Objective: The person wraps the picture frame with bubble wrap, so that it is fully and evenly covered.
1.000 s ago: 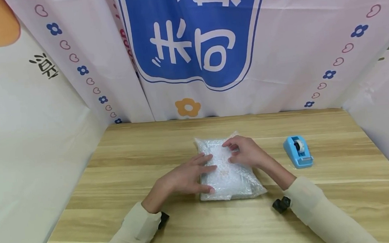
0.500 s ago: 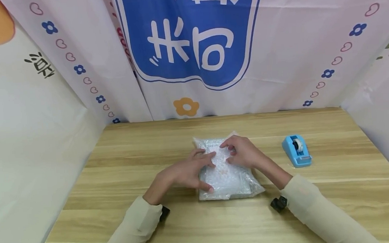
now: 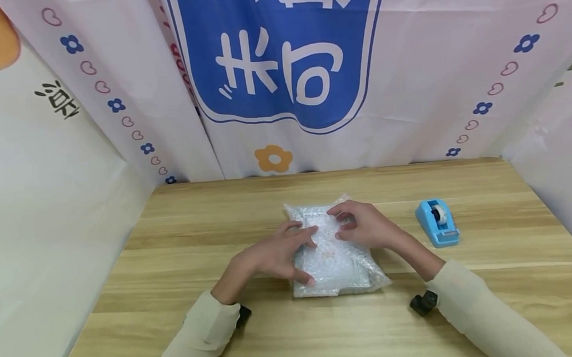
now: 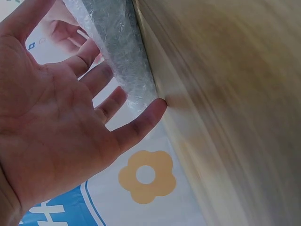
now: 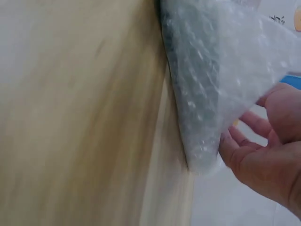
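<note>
A flat rectangular package in clear bubble wrap lies on the wooden table, with pale printing showing faintly through. My left hand is over its left side, fingers spread and slightly bent, thumb near the front edge. In the left wrist view the little finger of that hand reaches down to the tabletop beside the wrap. My right hand rests at the package's upper right, fingers bent, index finger and thumb apart. The right wrist view shows a loose corner of bubble wrap jutting out beside the right hand.
A light-blue tape dispenser with a roll in it stands to the right of the package. The wood-grain table ends at a printed white cloth at the back, and more cloth hangs at both sides.
My left fingers have bent and shifted slightly over the package. The right hand stays at nearly the same spot, its forearm a little farther right than half a second ago.
</note>
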`<act>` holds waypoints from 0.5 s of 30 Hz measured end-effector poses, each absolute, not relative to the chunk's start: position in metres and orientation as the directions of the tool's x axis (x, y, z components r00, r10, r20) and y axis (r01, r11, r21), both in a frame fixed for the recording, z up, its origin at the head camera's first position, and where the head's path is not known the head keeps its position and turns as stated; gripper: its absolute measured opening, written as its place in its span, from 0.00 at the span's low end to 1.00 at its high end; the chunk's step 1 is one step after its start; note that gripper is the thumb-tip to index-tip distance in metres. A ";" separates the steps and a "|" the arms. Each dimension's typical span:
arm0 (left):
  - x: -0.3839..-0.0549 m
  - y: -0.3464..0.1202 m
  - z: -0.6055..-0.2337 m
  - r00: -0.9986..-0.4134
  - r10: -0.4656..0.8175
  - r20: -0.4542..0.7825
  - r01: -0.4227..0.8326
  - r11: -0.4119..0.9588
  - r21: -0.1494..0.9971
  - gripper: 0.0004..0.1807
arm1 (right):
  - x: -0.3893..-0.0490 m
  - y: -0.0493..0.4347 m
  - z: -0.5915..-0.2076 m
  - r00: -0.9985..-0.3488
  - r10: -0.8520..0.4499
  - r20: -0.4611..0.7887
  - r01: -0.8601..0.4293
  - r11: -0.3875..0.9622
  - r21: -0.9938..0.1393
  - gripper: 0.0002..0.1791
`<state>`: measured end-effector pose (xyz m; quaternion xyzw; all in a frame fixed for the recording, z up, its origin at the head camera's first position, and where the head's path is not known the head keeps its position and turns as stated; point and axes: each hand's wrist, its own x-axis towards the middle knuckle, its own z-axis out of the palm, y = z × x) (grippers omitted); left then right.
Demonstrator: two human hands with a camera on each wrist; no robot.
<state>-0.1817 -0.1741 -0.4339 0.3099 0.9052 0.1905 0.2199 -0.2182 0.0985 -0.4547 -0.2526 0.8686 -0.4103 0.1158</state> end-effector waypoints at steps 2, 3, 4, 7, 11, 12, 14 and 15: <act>-0.182 -0.173 -0.434 -0.709 0.646 -0.283 0.479 0.735 0.480 0.49 | -0.217 0.104 -0.453 -0.843 -0.537 0.024 -0.368 0.542 -0.756 0.29; -0.182 -0.173 -0.435 -0.708 0.647 -0.284 0.481 0.736 0.477 0.50 | -0.217 0.107 -0.451 -0.837 -0.545 0.042 -0.395 0.551 -0.735 0.30; -0.182 -0.173 -0.435 -0.708 0.646 -0.285 0.480 0.737 0.476 0.52 | -0.216 0.110 -0.449 -0.833 -0.551 0.056 -0.423 0.568 -0.707 0.30; -0.182 -0.172 -0.433 -0.710 0.639 -0.296 0.473 0.744 0.472 0.54 | -0.216 0.117 -0.444 -0.813 -0.578 0.073 -0.494 0.618 -0.611 0.33; -0.181 -0.172 -0.432 -0.716 0.631 -0.299 0.465 0.750 0.470 0.54 | -0.217 0.125 -0.442 -0.769 -0.639 0.035 -0.548 0.630 -0.551 0.37; -0.181 -0.173 -0.432 -0.717 0.630 -0.298 0.465 0.750 0.470 0.54 | -0.217 0.127 -0.442 -0.758 -0.652 0.019 -0.551 0.624 -0.553 0.37; -0.180 -0.173 -0.433 -0.718 0.630 -0.296 0.465 0.751 0.469 0.54 | -0.218 0.129 -0.443 -0.739 -0.674 -0.008 -0.553 0.613 -0.565 0.39; -0.180 -0.173 -0.433 -0.718 0.630 -0.296 0.465 0.751 0.468 0.54 | -0.219 0.130 -0.444 -0.730 -0.683 -0.017 -0.554 0.606 -0.571 0.40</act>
